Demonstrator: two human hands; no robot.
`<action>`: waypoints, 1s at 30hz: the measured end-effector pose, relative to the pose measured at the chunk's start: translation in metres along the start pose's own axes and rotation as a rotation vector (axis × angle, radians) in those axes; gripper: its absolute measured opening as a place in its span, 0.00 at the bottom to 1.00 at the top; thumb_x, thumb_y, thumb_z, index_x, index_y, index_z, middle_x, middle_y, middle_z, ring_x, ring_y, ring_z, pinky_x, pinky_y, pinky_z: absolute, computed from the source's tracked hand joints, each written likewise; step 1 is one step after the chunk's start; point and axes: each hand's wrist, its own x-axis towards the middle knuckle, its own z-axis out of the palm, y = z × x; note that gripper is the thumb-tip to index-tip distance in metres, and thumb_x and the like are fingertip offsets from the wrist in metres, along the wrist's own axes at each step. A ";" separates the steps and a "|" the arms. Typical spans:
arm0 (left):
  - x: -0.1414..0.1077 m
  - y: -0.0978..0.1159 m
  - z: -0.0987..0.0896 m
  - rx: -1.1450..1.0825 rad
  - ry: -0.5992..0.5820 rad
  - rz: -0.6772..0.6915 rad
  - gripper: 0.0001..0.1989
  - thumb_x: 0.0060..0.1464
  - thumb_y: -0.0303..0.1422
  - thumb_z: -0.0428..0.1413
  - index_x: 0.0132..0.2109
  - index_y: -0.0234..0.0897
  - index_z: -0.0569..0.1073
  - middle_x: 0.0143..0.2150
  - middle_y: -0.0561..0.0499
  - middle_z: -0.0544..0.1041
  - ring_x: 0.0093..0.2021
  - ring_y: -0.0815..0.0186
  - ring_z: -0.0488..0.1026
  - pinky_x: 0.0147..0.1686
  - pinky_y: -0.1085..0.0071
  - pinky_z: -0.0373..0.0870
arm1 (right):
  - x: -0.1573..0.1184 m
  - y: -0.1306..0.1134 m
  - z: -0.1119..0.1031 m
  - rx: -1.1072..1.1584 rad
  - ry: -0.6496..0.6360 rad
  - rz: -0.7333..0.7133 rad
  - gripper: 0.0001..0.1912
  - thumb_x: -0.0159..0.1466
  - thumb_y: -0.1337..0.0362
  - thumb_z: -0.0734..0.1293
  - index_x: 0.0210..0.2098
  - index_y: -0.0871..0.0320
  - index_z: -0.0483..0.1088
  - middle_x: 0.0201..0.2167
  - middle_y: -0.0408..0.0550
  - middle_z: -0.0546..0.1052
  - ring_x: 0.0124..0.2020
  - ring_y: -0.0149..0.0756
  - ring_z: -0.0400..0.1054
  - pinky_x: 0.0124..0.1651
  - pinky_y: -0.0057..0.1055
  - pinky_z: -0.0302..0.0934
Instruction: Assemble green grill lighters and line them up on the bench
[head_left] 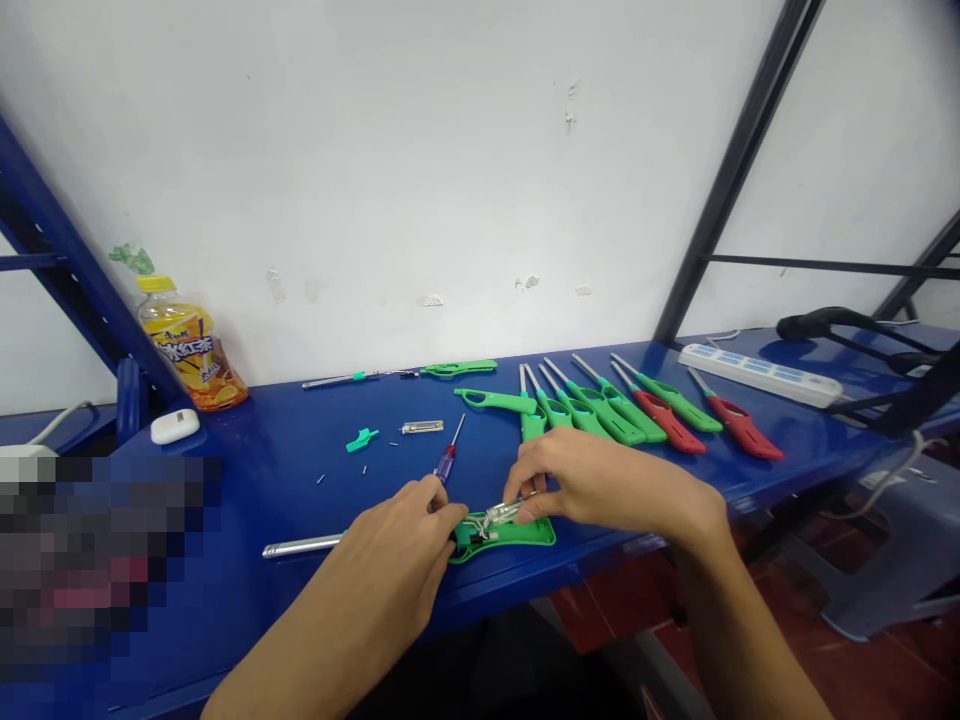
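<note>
An opened green utility lighter (536, 533) lies near the front edge of the table, its metal barrel (300, 546) pointing left. My left hand (412, 525) is closed around the neck of this lighter, fingertips at the left end of the casing. Between the fingers of my right hand (559, 475) is a clear fuel tank (501, 514), held low over the open casing half. Small inner parts show between the two hands. Just beyond my left fingers rests a screwdriver (447, 462) with a purple clear handle.
Another fuel tank (422, 427), a green plastic piece (362, 440) and small metal bits (321, 479) lie on the blue table (247, 500). Behind are a disassembled lighter (457, 369), several lighters (600, 410), a power strip (757, 375), a drink bottle (191, 350) and a white case (175, 427).
</note>
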 end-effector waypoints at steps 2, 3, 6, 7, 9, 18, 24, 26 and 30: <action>0.000 0.000 0.001 0.008 0.001 -0.001 0.20 0.67 0.24 0.45 0.55 0.42 0.77 0.52 0.44 0.75 0.44 0.54 0.78 0.40 0.57 0.77 | 0.000 -0.003 0.001 -0.002 -0.007 0.027 0.07 0.66 0.58 0.75 0.42 0.51 0.84 0.40 0.44 0.85 0.41 0.41 0.77 0.42 0.33 0.64; 0.000 -0.001 0.001 0.012 -0.002 0.000 0.20 0.67 0.24 0.45 0.55 0.42 0.77 0.51 0.44 0.75 0.43 0.54 0.78 0.40 0.58 0.77 | 0.000 -0.004 0.001 0.002 -0.013 0.040 0.07 0.65 0.59 0.75 0.42 0.51 0.85 0.39 0.44 0.85 0.41 0.41 0.78 0.40 0.32 0.64; -0.001 0.000 0.000 0.027 -0.005 -0.002 0.20 0.67 0.24 0.45 0.55 0.41 0.77 0.51 0.44 0.75 0.43 0.54 0.78 0.39 0.57 0.76 | 0.000 -0.006 0.002 0.017 -0.014 0.064 0.06 0.65 0.61 0.76 0.41 0.51 0.85 0.38 0.44 0.86 0.40 0.40 0.79 0.38 0.31 0.64; -0.001 0.001 -0.001 0.031 -0.007 0.001 0.20 0.67 0.24 0.44 0.55 0.41 0.77 0.51 0.44 0.75 0.43 0.53 0.78 0.40 0.56 0.76 | 0.000 -0.006 0.003 0.015 -0.005 0.069 0.06 0.64 0.62 0.76 0.41 0.51 0.85 0.37 0.44 0.86 0.39 0.40 0.79 0.37 0.31 0.64; -0.003 0.003 -0.002 0.031 -0.016 -0.001 0.19 0.67 0.25 0.44 0.54 0.41 0.77 0.51 0.43 0.75 0.44 0.52 0.78 0.41 0.55 0.76 | 0.000 -0.007 0.004 0.005 0.015 0.077 0.06 0.64 0.63 0.76 0.40 0.51 0.86 0.36 0.43 0.86 0.38 0.40 0.79 0.37 0.30 0.63; -0.016 0.005 -0.003 -0.059 -0.022 -0.003 0.26 0.64 0.28 0.52 0.66 0.54 0.68 0.57 0.46 0.72 0.49 0.54 0.76 0.48 0.55 0.75 | 0.000 -0.021 0.006 -0.002 0.025 0.121 0.08 0.62 0.72 0.72 0.33 0.56 0.85 0.28 0.42 0.85 0.33 0.35 0.78 0.34 0.28 0.60; -0.017 0.006 -0.006 -0.075 -0.033 0.011 0.29 0.63 0.24 0.51 0.66 0.57 0.69 0.54 0.48 0.73 0.49 0.57 0.76 0.44 0.63 0.73 | -0.001 -0.020 0.008 -0.063 0.030 0.116 0.06 0.63 0.64 0.76 0.40 0.50 0.85 0.36 0.43 0.85 0.38 0.39 0.76 0.36 0.32 0.58; -0.016 0.006 -0.007 -0.080 -0.031 0.009 0.27 0.63 0.25 0.51 0.65 0.55 0.70 0.53 0.47 0.73 0.49 0.57 0.75 0.44 0.63 0.73 | -0.003 -0.018 0.006 -0.071 0.029 0.093 0.08 0.64 0.58 0.75 0.42 0.48 0.84 0.38 0.43 0.84 0.39 0.41 0.75 0.36 0.33 0.58; -0.015 0.006 -0.008 -0.094 -0.035 0.012 0.25 0.64 0.25 0.51 0.62 0.55 0.71 0.54 0.47 0.72 0.50 0.55 0.75 0.45 0.60 0.74 | -0.007 -0.018 0.002 -0.086 0.094 0.093 0.06 0.69 0.59 0.71 0.44 0.49 0.80 0.33 0.43 0.81 0.38 0.40 0.72 0.34 0.33 0.55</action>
